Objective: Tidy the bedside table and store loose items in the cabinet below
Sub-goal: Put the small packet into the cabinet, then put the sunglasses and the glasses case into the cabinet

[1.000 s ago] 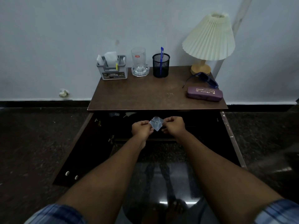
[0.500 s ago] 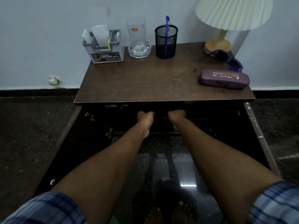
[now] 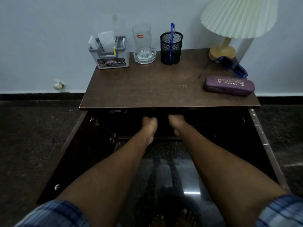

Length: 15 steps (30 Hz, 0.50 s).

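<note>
Both my hands reach into the dark open cabinet (image 3: 205,131) under the brown bedside table top (image 3: 147,89). My left hand (image 3: 149,123) shows only its knuckles, fingers curled away from me. My right hand (image 3: 175,120) goes under the table's front edge, which hides its fingers. The small pale folded item I held is out of sight. On the table stand a grey organiser with papers (image 3: 110,54), a glass on a glass coaster (image 3: 143,45), a black mesh cup with a blue pen (image 3: 171,48), blue sunglasses (image 3: 232,66) and a purple glasses case (image 3: 229,85).
A lamp with a pleated cream shade (image 3: 237,17) stands at the table's back right. Both cabinet doors are swung open, the left door (image 3: 68,161) and the right door (image 3: 265,154). A crumpled scrap (image 3: 59,84) lies at the wall's foot on the left.
My hands went forward from in front of the cabinet into it, carrying the pale folded item out of sight. My head came closer and lower over the table.
</note>
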{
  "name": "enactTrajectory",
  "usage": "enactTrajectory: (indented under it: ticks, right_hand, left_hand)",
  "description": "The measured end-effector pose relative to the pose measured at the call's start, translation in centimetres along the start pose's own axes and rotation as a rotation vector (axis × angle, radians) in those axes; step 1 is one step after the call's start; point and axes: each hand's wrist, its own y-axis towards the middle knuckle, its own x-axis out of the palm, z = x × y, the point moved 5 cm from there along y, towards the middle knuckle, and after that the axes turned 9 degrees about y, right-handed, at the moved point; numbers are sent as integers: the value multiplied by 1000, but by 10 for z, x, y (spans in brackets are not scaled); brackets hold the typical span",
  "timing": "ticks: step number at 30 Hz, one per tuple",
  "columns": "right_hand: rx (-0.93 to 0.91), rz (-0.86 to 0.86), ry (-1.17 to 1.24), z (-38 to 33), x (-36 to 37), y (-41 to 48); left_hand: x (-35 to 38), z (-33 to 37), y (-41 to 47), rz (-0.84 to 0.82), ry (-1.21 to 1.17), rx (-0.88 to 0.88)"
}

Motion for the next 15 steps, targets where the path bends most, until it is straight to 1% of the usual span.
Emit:
enactTrajectory:
  ticks: [6,8,11,15]
  right_hand:
    - [-80,9,-122,-16,-21,-21]
    - [-130,-30,-196,-22,-26,-28]
    - [-225,-117,-328,-36,-31,-46]
    - [-355,-159,-475,-58,-48,-70]
  left_hand:
    - [1,10,-28,-32,-48,71]
    - [3,12,-39,-73,-50,105]
    - [5,14,-60,-140,22,171]
    - [7,22,-88,-155,84,257]
